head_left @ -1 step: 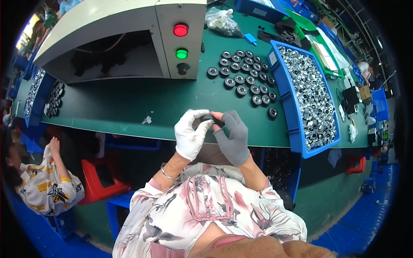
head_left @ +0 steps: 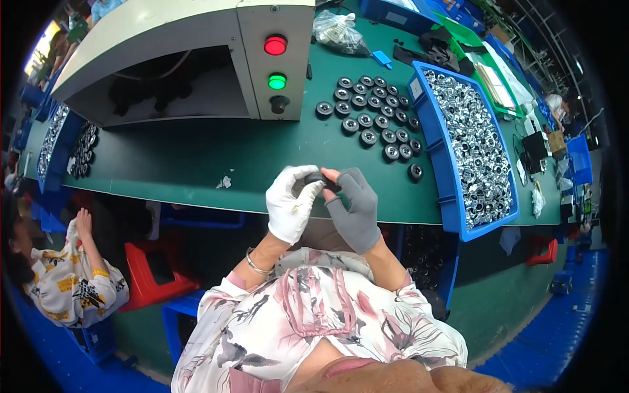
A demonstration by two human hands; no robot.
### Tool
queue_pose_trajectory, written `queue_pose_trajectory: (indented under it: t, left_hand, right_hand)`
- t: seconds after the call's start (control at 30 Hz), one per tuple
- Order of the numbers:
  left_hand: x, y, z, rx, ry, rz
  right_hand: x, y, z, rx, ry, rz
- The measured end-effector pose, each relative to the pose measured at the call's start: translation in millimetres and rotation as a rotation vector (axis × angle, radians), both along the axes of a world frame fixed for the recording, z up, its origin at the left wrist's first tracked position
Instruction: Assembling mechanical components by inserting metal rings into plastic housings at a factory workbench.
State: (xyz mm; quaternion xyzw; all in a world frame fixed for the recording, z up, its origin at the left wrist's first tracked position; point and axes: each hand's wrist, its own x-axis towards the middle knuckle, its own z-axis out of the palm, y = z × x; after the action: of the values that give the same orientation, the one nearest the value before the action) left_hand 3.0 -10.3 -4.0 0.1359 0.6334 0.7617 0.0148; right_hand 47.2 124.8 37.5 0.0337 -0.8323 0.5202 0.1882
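Observation:
Between my two hands, over the front edge of the green table, I hold a small round black wheel (head_left: pixel 316 177). My left hand (head_left: pixel 289 204), in a white glove, pinches it with thumb and fingers from the left. My right hand (head_left: pixel 354 208), in a grey glove with bare fingertips, grips it from the right. Most of the wheel is hidden behind my fingers. Beyond my right hand, several similar black wheels (head_left: pixel 382 122) with light centres lie in loose rows. To their right stands a blue crate (head_left: pixel 439 167) full of shiny silver parts (head_left: pixel 468 134).
A pale machine (head_left: pixel 272 16) with a dark opening, red and green lights and a knob stands at the back left. White scraps (head_left: pixel 225 182) lie on the green table (head_left: pixel 196 154). A red stool (head_left: pixel 144 275) and another person (head_left: pixel 75 278) are at the left.

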Motion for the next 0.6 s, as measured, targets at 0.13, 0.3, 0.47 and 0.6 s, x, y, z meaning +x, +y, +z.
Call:
queue_pose_trajectory:
  t: [0.13,0.3,0.47,0.6]
  left_hand:
    - [6.8,7.3,10.6,0.254,-0.258,-0.039]
    - [0.7,-5.9,11.4,0.195,-0.343,-0.212]
    - [-5.1,-5.6,21.6,-0.014,-0.199,-0.253]
    - [-1.5,2.0,19.6,0.094,-0.28,-0.178]
  right_hand:
    - [-5.0,-3.3,-11.3,-0.311,0.0,-0.066]
    - [-7.8,14.7,-7.9,-0.41,-0.15,-0.033]
    - [-7.1,24.6,0.0,-0.184,-0.132,0.068]
    - [-0.6,16.5,-7.3,-0.59,-0.239,0.038]
